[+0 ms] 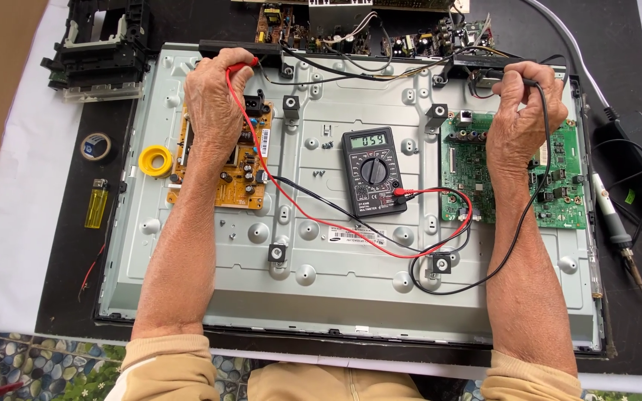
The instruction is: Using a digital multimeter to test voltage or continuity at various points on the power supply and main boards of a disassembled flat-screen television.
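Overhead, left fingers [221, 70] grip a red probe [241, 67], right fingers [514, 78] a black probe [530, 82].

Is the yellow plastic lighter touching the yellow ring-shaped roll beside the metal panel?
Apart. The head view shows the yellow plastic lighter lying below-left of the yellow ring-shaped roll, with bare dark mat between them.
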